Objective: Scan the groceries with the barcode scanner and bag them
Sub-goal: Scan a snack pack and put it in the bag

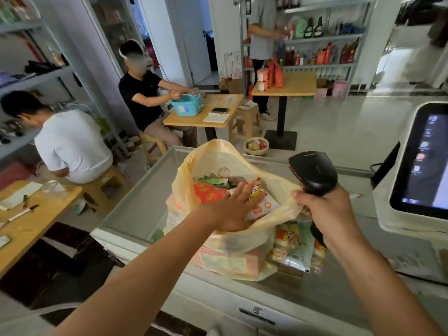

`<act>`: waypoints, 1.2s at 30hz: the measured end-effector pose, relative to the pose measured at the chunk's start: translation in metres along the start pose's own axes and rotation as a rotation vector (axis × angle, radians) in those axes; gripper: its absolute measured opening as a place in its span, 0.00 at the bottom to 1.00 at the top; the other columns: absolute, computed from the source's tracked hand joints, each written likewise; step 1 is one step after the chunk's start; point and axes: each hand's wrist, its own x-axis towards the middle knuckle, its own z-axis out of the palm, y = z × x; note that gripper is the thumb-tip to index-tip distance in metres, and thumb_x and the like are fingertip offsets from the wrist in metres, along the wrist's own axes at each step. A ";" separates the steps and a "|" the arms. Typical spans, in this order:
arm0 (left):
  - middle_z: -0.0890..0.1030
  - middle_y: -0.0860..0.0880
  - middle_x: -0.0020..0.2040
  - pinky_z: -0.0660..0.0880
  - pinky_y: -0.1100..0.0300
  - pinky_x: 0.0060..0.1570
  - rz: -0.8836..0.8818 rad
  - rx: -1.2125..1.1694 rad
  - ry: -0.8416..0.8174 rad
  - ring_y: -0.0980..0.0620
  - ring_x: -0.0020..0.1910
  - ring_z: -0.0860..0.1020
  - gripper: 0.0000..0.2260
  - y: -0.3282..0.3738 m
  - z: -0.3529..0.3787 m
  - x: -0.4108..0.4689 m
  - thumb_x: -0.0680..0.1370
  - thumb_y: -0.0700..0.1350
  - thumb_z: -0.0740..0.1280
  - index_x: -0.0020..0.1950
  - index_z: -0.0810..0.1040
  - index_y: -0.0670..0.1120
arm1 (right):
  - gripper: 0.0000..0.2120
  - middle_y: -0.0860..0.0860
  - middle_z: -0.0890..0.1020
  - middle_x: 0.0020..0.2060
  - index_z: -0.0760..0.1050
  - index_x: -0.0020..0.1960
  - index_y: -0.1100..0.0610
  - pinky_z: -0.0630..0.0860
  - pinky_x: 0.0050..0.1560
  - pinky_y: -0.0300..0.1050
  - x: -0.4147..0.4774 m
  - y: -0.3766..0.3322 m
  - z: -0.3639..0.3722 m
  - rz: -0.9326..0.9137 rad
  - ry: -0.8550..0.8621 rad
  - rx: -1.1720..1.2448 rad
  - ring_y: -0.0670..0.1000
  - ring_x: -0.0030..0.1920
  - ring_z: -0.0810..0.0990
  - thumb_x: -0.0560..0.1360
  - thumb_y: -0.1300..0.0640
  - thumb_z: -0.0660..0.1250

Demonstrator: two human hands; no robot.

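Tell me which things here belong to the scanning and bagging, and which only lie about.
For the job: scanner, bag, packets inside, packs beside it.
Lying about: pen, blue tub, wicker basket.

No text readable.
- Small logo on top of black barcode scanner (312, 170), right: too small to read.
- Print on snack packets (264, 207) inside yellow plastic bag (218, 154): blurred.
- Screen (421, 161), right edge: app icons only, no legible words.
- Labels on bottles (312, 27), far shelf: too far.
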 end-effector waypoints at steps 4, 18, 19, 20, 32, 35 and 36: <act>0.35 0.51 0.81 0.43 0.40 0.77 0.027 -0.129 -0.062 0.47 0.79 0.36 0.26 0.005 -0.006 0.005 0.84 0.58 0.46 0.81 0.43 0.58 | 0.17 0.50 0.84 0.45 0.78 0.53 0.50 0.78 0.57 0.58 -0.003 0.006 0.001 0.011 -0.004 -0.021 0.53 0.49 0.82 0.68 0.63 0.76; 0.85 0.57 0.47 0.78 0.54 0.50 0.310 -0.502 0.592 0.57 0.45 0.81 0.06 0.057 -0.048 -0.001 0.79 0.48 0.70 0.54 0.84 0.52 | 0.09 0.53 0.84 0.33 0.80 0.51 0.58 0.74 0.28 0.34 -0.022 -0.002 -0.039 -0.004 -0.011 0.048 0.44 0.28 0.80 0.71 0.64 0.74; 0.85 0.57 0.47 0.78 0.54 0.49 0.343 -0.490 0.590 0.58 0.44 0.81 0.06 0.066 -0.050 0.002 0.79 0.49 0.69 0.54 0.84 0.52 | 0.10 0.53 0.84 0.32 0.80 0.52 0.58 0.74 0.27 0.36 -0.023 -0.001 -0.047 0.005 0.001 0.050 0.46 0.27 0.80 0.71 0.63 0.74; 0.85 0.58 0.47 0.78 0.54 0.49 0.369 -0.473 0.591 0.59 0.45 0.81 0.06 0.075 -0.052 0.006 0.79 0.49 0.69 0.54 0.84 0.53 | 0.11 0.53 0.84 0.31 0.80 0.53 0.58 0.74 0.28 0.38 -0.026 -0.002 -0.055 0.015 0.022 0.049 0.47 0.27 0.80 0.71 0.62 0.74; 0.85 0.58 0.44 0.78 0.56 0.50 0.528 -0.497 0.441 0.61 0.43 0.80 0.06 0.215 -0.025 0.097 0.79 0.45 0.68 0.53 0.83 0.53 | 0.07 0.54 0.85 0.33 0.79 0.47 0.57 0.78 0.39 0.48 -0.065 0.043 -0.171 0.212 0.413 0.164 0.52 0.31 0.83 0.72 0.56 0.74; 0.86 0.55 0.47 0.78 0.53 0.52 0.459 -0.478 0.349 0.54 0.47 0.82 0.07 0.244 0.004 0.126 0.77 0.47 0.68 0.53 0.84 0.53 | 0.11 0.54 0.84 0.34 0.77 0.51 0.57 0.78 0.36 0.46 -0.070 0.074 -0.187 0.306 0.496 0.183 0.52 0.32 0.82 0.71 0.55 0.75; 0.85 0.53 0.49 0.77 0.52 0.53 0.423 -0.463 0.341 0.52 0.49 0.82 0.07 0.253 0.012 0.134 0.77 0.47 0.68 0.54 0.83 0.54 | 0.13 0.55 0.84 0.35 0.77 0.53 0.57 0.78 0.35 0.46 -0.071 0.084 -0.191 0.336 0.520 0.206 0.52 0.32 0.83 0.71 0.55 0.75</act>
